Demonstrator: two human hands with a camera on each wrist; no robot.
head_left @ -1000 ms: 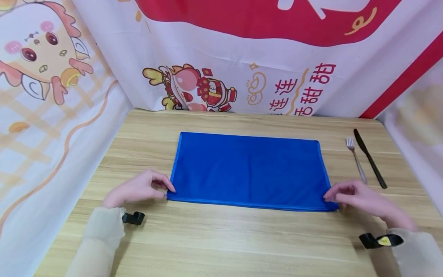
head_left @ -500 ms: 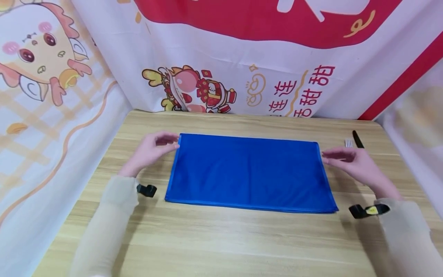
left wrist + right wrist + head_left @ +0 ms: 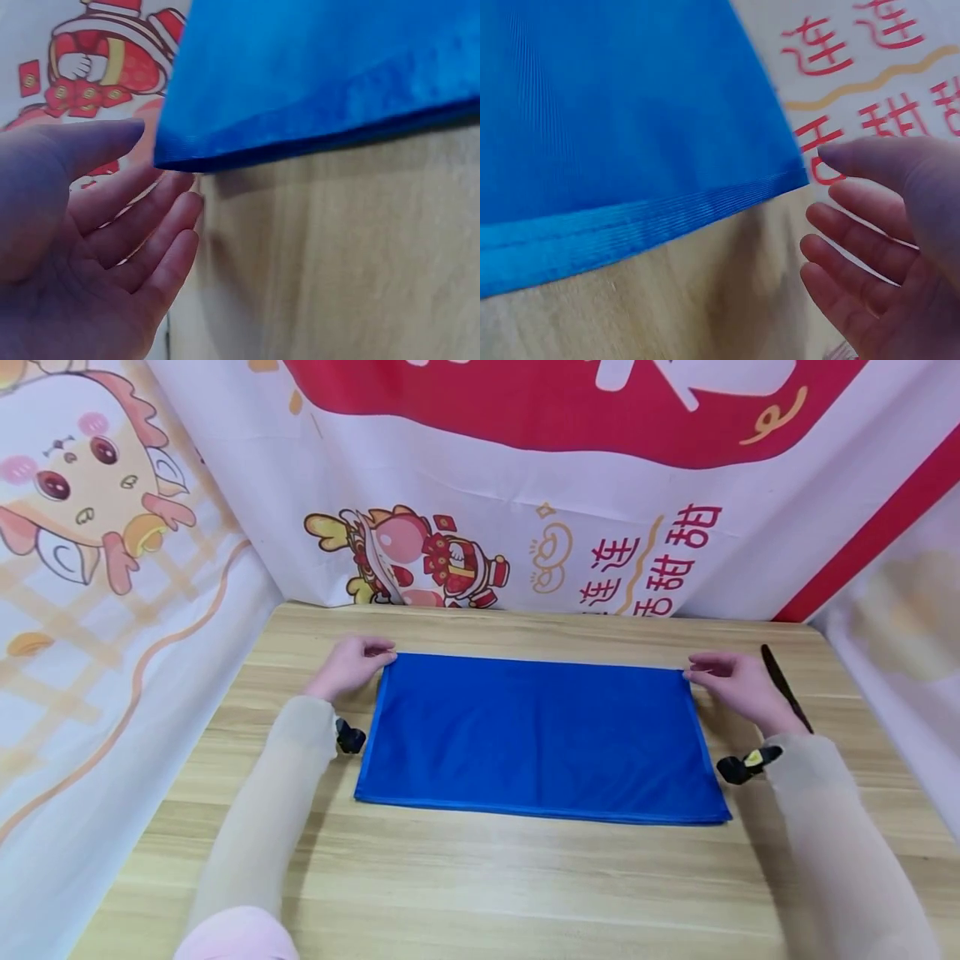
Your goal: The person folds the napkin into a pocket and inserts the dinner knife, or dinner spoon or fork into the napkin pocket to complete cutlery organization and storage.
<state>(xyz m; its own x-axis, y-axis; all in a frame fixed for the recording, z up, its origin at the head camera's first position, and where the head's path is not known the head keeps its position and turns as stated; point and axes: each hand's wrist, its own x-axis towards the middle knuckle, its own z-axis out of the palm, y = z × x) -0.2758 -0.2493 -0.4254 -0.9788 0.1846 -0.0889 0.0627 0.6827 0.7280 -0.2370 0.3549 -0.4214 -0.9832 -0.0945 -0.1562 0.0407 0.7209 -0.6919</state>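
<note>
The blue cloth (image 3: 536,735) was spread on the table (image 3: 480,893); its far corners were flanked by the left hand (image 3: 349,667) and right hand (image 3: 741,687) — in both, fingers were loosely extended, thumbs parted.

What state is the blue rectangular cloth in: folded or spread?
Folded: the blue rectangular cloth shows stacked layers along its near edge.

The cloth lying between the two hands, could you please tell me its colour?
The cloth is blue, seen best in the head view.
</note>
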